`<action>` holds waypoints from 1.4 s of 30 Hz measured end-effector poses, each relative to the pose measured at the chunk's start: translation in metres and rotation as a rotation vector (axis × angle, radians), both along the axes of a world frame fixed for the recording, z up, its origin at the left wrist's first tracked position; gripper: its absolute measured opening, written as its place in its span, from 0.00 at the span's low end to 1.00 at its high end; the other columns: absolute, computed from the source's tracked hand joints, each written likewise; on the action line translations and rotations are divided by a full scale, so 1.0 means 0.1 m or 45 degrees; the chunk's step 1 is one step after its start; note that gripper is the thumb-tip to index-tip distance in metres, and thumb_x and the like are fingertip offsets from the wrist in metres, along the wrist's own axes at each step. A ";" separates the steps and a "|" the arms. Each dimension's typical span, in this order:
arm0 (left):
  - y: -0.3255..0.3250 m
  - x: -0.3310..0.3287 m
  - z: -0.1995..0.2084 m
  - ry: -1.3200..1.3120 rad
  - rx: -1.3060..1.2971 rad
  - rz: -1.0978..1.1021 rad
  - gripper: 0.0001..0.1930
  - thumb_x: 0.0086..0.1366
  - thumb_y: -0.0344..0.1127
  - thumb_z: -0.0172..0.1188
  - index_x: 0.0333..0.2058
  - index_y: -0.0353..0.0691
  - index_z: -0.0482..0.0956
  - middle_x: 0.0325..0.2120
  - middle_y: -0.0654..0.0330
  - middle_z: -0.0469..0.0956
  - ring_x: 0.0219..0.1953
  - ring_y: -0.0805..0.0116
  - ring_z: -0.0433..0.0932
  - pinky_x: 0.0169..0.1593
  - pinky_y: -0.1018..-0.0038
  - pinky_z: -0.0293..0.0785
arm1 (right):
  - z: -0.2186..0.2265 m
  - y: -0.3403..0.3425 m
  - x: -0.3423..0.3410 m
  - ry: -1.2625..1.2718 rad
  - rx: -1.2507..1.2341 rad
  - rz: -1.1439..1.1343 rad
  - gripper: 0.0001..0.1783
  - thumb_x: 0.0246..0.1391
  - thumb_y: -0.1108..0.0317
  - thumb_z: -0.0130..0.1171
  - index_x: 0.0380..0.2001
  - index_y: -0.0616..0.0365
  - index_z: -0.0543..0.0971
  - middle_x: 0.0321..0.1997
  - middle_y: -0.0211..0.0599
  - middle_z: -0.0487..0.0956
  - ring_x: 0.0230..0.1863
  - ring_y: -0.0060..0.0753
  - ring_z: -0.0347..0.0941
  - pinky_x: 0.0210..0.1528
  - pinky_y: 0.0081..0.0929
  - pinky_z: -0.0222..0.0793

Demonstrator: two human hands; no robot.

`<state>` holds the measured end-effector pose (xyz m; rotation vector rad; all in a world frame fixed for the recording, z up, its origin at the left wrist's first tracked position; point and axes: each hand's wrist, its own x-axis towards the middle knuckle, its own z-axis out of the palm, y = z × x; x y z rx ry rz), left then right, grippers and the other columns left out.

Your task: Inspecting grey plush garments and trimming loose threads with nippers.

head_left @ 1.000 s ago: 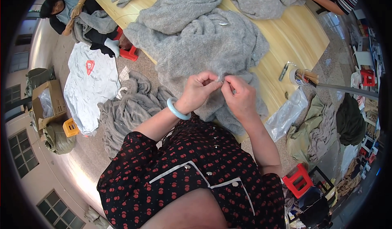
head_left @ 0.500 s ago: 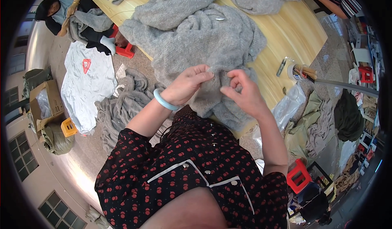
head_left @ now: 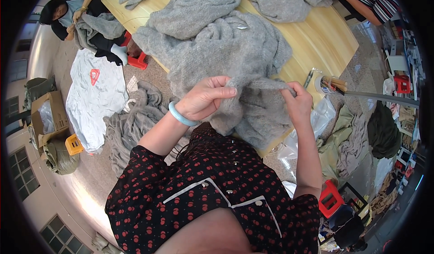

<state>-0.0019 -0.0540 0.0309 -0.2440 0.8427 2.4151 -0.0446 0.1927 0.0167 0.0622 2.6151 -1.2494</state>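
A grey fuzzy knit garment [head_left: 217, 50] is bunched over the near side of the wooden table [head_left: 316, 41], its lower part hanging toward my body. My left hand [head_left: 205, 98], a pale blue bangle on its wrist, pinches the knit between thumb and fingers. To the right, my right hand [head_left: 298, 104] grips another part of the same edge with its fingers closed. The fabric is stretched between the two hands. A small white tag [head_left: 242, 27] lies on the garment's upper part.
More grey knits [head_left: 280, 3] lie across the far table. A cup of sticks and tools [head_left: 330, 85] stands near the right edge, above clear plastic bags [head_left: 321, 116]. Grey fabric [head_left: 135, 113] is heaped on the floor at left. A co-worker [head_left: 74, 16] sits far left; another person's arm [head_left: 359, 7] shows far right.
My right hand has moved right and taken hold of the knit, where its fingers were apart from it before. The edge between my hands is now drawn out. My left hand keeps its hold.
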 end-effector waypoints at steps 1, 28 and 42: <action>0.00 0.01 -0.02 -0.049 -0.012 0.011 0.09 0.55 0.25 0.55 0.37 0.34 0.73 0.33 0.64 0.75 0.36 0.77 0.72 0.45 0.82 0.66 | 0.01 -0.01 0.00 0.002 -0.001 0.004 0.10 0.42 0.71 0.58 0.31 0.63 0.74 0.27 0.33 0.74 0.27 0.18 0.68 0.31 0.16 0.62; 0.11 -0.11 0.01 1.208 -1.487 0.256 0.06 0.51 0.23 0.58 0.29 0.35 0.73 0.28 0.60 0.75 0.29 0.70 0.74 0.32 0.79 0.69 | 0.12 -0.61 0.05 0.514 -0.490 0.472 0.10 0.37 0.83 0.52 0.28 0.62 0.74 0.23 0.39 0.72 0.25 0.35 0.70 0.26 0.25 0.64; 0.22 0.01 -0.23 1.456 -1.742 0.456 0.10 0.48 0.19 0.55 0.32 0.34 0.70 0.30 0.53 0.70 0.31 0.56 0.72 0.33 0.71 0.69 | 0.11 -0.78 0.08 0.509 -0.436 0.338 0.14 0.37 0.81 0.53 0.32 0.60 0.73 0.25 0.39 0.72 0.27 0.36 0.71 0.31 0.27 0.66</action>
